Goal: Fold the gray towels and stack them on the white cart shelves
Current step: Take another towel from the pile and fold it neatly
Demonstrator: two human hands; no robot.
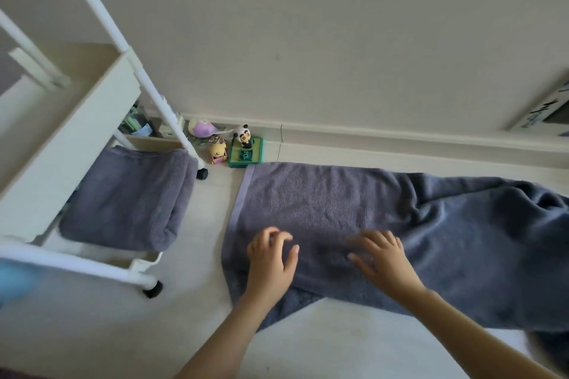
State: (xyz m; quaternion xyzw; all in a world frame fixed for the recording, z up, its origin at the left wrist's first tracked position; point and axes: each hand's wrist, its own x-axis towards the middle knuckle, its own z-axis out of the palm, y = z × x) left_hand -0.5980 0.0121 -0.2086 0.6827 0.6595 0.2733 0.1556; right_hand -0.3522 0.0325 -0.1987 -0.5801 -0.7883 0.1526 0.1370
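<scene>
Gray terry-cloth towel (354, 212), long and only partly flattened, lies on the pale floor (92, 332) in the head view. Its left end with a lighter hem band is smooth; its right portion is rumpled and bunched toward the frame edge. A lower layer shows at the near left corner, under the top layer.

Left hand (271, 258) rests on the towel near its left end, fingers loosely bent and slightly spread, palm down; nothing is pinched. Right hand (381, 258) lies just beside it on the same towel, fingers spread and laid on the cloth, also holding nothing. Both forearms enter from the bottom edge.

White cart with tubular posts and black casters (70, 144) stands left of the towel, close to the wall (308, 24). Bottom shelf: one folded gray towel (129, 197), folded into a thick rectangle, filling most of the shelf. Upper tray: its white side wall is in view; contents cannot be told from this angle.

Between cart and baseboard: small panda figure (243, 132) on a green square box (246, 152), a yellow bear toy (218, 152) and a purple plush toy (201, 127) just beside them. Green box nearly touches the spread towel's far left corner.
</scene>
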